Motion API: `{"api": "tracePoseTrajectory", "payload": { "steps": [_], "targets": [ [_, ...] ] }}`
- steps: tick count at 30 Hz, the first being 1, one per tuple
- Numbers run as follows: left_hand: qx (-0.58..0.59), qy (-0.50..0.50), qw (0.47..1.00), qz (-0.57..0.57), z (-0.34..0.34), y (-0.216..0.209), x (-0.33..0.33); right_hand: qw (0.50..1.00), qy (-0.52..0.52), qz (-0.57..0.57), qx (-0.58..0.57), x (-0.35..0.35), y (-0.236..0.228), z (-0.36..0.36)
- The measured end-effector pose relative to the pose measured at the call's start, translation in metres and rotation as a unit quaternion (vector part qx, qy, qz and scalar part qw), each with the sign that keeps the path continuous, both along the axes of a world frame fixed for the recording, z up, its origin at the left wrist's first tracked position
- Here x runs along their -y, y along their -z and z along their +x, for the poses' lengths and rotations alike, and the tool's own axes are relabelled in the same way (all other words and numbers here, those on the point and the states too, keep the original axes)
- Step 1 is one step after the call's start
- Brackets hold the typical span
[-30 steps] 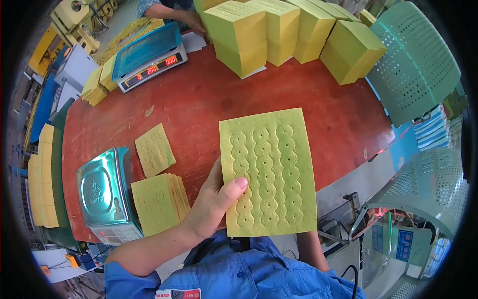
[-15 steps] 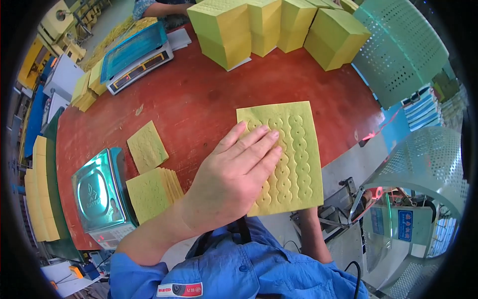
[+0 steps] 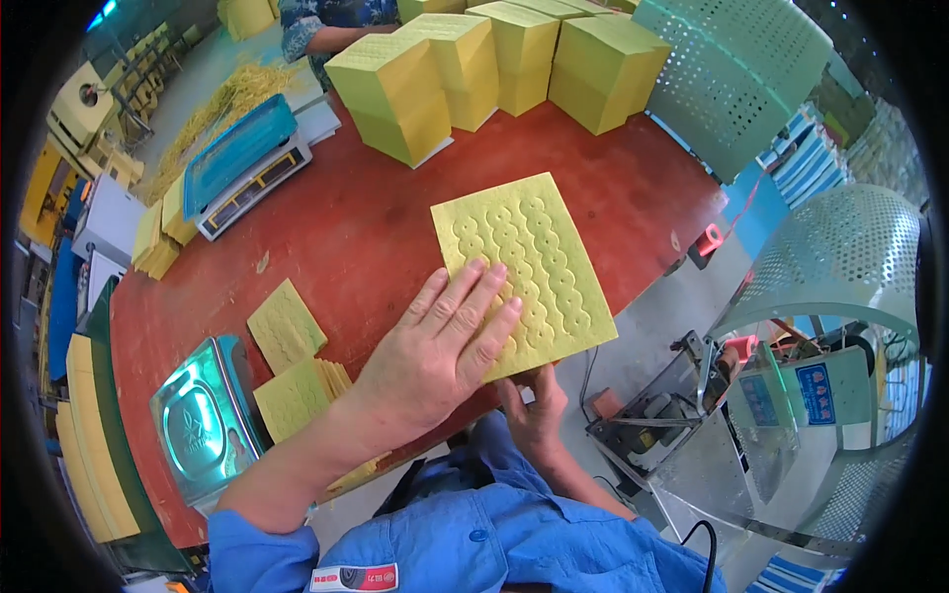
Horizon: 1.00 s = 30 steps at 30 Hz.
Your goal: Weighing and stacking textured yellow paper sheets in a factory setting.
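Note:
A rectangular sheaf of yellow paper (image 3: 560,287), embossed with wavy rows and small holes, is held at the table's near edge, turned at a slant. My left hand (image 3: 425,341) lies across its lower left part, fingers stretched out over the surface. Under the near edge is my right hand (image 3: 539,410), gripping from below; its thumb shows and the other fingers are partly hidden. To the left of my left arm, a small yellow paper piece (image 3: 287,324) rests on the red table (image 3: 366,237). Nearer me is a short stack of similar pieces (image 3: 292,400).
A scale with a shiny metal pan (image 3: 198,425) stands at the left. Farther off is another scale with a blue tray (image 3: 237,153). Tall yellow paper stacks (image 3: 390,94) line the back, near another person's arm (image 3: 341,38). Perforated metal guards (image 3: 840,262) and machinery flank the right.
The yellow sheaf has turned counterclockwise. My left hand has slid toward its lower left part. My right hand, hidden under the paper before, now shows at its near edge. The view has shifted.

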<state>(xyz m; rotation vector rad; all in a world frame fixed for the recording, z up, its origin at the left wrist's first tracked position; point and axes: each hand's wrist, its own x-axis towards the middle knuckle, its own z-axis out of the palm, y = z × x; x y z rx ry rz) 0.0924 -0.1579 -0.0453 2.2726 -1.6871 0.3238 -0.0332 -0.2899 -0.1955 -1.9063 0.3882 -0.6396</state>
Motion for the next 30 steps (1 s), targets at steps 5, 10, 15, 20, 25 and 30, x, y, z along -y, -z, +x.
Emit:
{"api": "tracePoseTrajectory", "payload": {
  "steps": [5,10,15,20,25,30],
  "targets": [
    [0.093,-0.035,0.993,-0.059,0.018,0.021,0.031,0.997,0.070,0.008,0.020,0.020,-0.004,0.030],
    [0.111,-0.053,0.988,-0.091,0.061,0.023,0.079,0.997,0.058,0.033,-0.033,0.068,-0.008,0.071],
    [0.115,-0.070,0.987,-0.090,0.100,0.024,0.133,0.999,0.027,-0.022,0.012,0.118,-0.010,0.111],
    [0.115,-0.078,0.986,-0.096,0.136,0.026,0.181,0.991,0.032,-0.126,-0.025,0.161,-0.002,0.161],
    [0.134,-0.100,0.981,-0.099,0.172,0.030,0.221,0.990,0.008,-0.139,0.002,0.208,0.003,0.206],
    [0.138,-0.109,0.977,-0.120,0.211,0.041,0.255,0.984,0.015,-0.177,0.025,0.242,0.004,0.251]
  ]
}}
